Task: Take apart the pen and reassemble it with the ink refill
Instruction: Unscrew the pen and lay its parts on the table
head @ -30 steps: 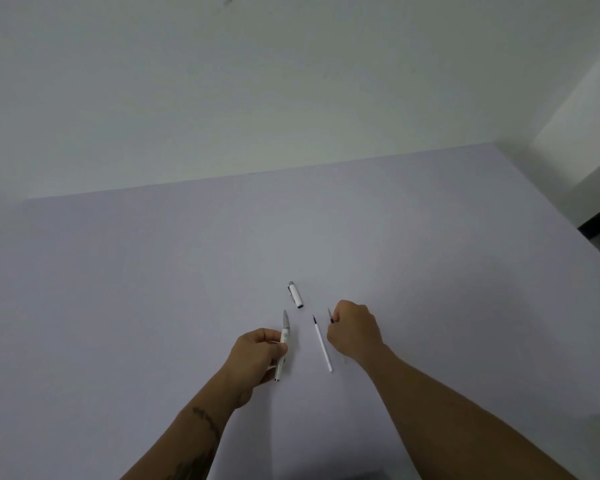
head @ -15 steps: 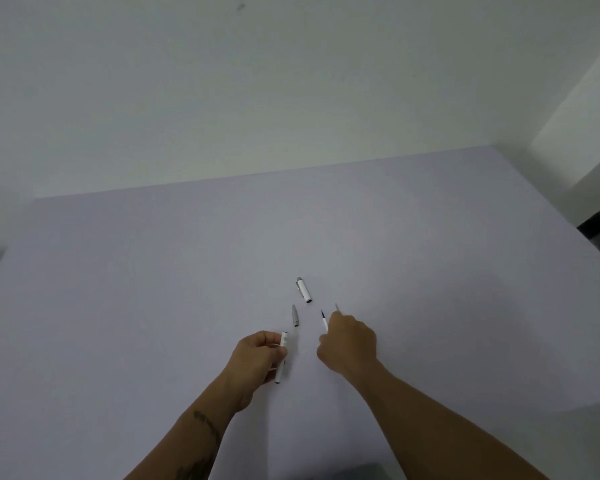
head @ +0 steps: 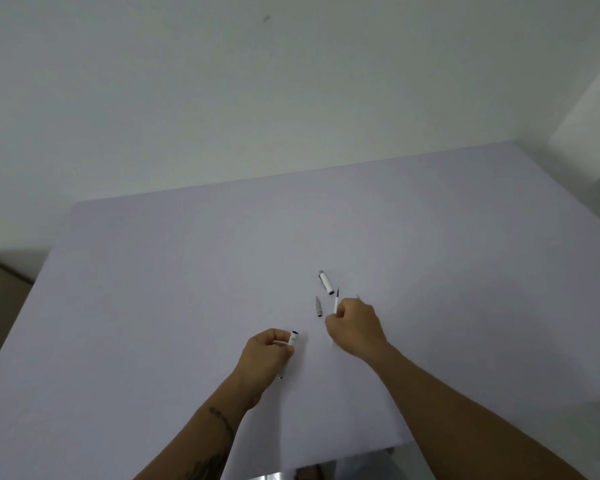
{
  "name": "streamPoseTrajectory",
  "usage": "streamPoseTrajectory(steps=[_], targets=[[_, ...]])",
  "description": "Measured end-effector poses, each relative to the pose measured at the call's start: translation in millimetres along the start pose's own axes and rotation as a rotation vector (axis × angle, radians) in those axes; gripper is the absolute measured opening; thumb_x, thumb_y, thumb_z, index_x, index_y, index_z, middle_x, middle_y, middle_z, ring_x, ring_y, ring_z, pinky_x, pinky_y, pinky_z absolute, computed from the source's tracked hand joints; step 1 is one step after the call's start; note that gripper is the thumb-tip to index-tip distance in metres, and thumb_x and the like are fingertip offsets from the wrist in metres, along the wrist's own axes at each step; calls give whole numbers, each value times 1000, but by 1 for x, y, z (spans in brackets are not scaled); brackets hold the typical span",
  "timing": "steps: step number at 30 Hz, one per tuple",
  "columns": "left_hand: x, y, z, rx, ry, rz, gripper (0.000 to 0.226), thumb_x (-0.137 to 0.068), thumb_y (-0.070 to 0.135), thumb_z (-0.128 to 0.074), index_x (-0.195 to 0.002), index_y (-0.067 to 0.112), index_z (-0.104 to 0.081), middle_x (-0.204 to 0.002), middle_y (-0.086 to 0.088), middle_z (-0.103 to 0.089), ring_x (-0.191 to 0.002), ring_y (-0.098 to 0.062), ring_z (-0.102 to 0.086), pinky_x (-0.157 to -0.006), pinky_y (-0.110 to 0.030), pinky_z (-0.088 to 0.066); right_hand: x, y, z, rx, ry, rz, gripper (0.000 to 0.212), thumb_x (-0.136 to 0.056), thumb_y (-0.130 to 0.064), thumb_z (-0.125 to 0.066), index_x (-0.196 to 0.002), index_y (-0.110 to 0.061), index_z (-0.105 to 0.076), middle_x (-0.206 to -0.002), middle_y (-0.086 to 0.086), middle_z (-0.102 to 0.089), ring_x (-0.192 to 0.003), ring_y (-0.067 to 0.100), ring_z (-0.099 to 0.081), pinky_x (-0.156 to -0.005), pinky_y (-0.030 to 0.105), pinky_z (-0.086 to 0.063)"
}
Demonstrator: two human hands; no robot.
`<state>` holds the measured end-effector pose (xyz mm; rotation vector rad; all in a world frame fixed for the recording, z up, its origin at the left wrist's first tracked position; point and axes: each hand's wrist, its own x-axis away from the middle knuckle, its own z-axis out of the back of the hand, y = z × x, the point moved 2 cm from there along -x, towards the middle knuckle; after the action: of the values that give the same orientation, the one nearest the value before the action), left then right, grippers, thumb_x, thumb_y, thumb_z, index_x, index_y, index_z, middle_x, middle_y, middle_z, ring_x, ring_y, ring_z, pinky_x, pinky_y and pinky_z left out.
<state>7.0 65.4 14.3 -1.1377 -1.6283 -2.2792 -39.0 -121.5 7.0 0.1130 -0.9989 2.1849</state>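
My left hand [head: 265, 355] grips the white pen barrel [head: 293, 339], whose open dark end sticks up past my fingers. My right hand [head: 355, 327] pinches the thin white ink refill [head: 336, 303], its dark tip pointing away from me. A grey tip cone [head: 318, 305] lies on the table between the two hands. The white pen cap [head: 326, 282] with a silver end lies just beyond it. A small thin piece [head: 358, 297] shows past my right knuckles; I cannot tell what it is.
The pale lilac table [head: 153, 306] spreads wide on all sides of the pen parts. Its near edge runs just below my forearms. A white wall stands behind the far edge.
The grey tip cone has come off the barrel and now lies on the table. My right hand has picked up the ink refill from the table and lifted it.
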Motion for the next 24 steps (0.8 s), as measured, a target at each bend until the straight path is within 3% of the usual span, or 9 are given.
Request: streamPoseTrajectory(steps=[5, 9, 15, 19, 24], targets=[[3, 1, -6, -29, -36, -26, 21, -82, 3, -59, -79, 18, -73, -73, -5, -65, -68, -18, -56, -56, -26, -46, 9, -32, 14, -363, -42, 34, 15, -79, -23, -57, -75, -12, -67, -67, 2, -74, -57, 15, -64, -57, 32, -52], [5, 5, -9, -35, -55, -52, 21, -85, 2, -57, -83, 15, -73, -77, -8, -64, -77, -23, -57, -63, -30, -49, 18, -41, 16, -364, -91, 72, 15, -78, -19, -53, -72, -17, -67, -67, -1, -74, -55, 9, -64, -53, 25, -50], [7, 9, -5, -36, -47, -103, 22, -88, 3, -55, -84, 14, -73, -78, -7, -65, -80, -24, -60, -66, -31, -52, 24, -43, 9, -297, -153, 123, 19, -84, -16, -57, -84, -1, -68, -83, 18, -73, -63, 18, -58, -59, 32, -50], [7, 9, -3, -29, -32, -123, 21, -85, 3, -58, -81, 16, -74, -72, -4, -65, -74, -21, -59, -62, -29, -50, 24, -45, 14, -332, -138, 129, 13, -83, -20, -62, -82, -9, -70, -74, 11, -69, -64, 20, -57, -61, 34, -51], [7, 14, -5, -9, -57, -152, 19, -83, 2, -62, -80, 16, -74, -65, 0, -62, -71, -19, -57, -62, -29, -50, 22, -44, 25, -352, -124, 105, 12, -79, -24, -63, -72, -19, -73, -79, 7, -75, -76, 29, -69, -76, 42, -59]])
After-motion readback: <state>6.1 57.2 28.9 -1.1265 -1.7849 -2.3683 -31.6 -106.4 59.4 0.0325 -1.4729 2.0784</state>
